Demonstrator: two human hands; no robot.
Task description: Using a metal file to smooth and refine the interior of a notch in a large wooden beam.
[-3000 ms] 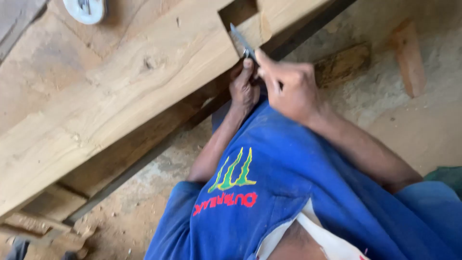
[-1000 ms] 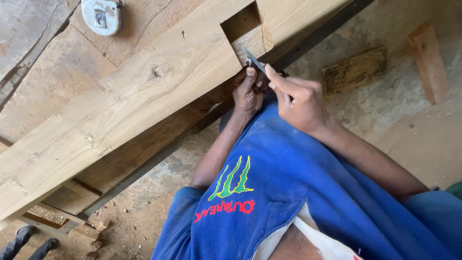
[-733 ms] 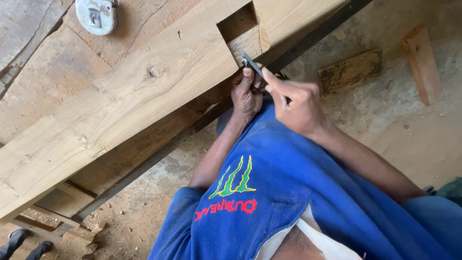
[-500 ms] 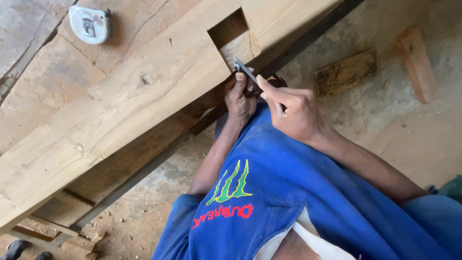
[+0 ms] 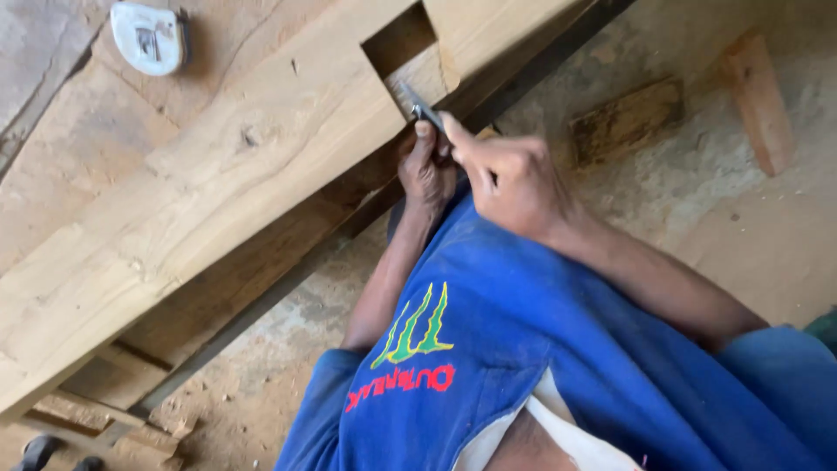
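Chisel (image 5: 417,103) in both hands' grip — tip at notch (image 5: 403,42)

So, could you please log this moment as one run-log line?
left hand: steadies chisel | right hand: grips chisel | blade: at notch in wooden beam | tape measure: on board

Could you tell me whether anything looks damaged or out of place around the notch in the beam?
Nothing stands out. The notch in the wooden beam looks cleanly cut, and both hands hold a chisel at its edge.
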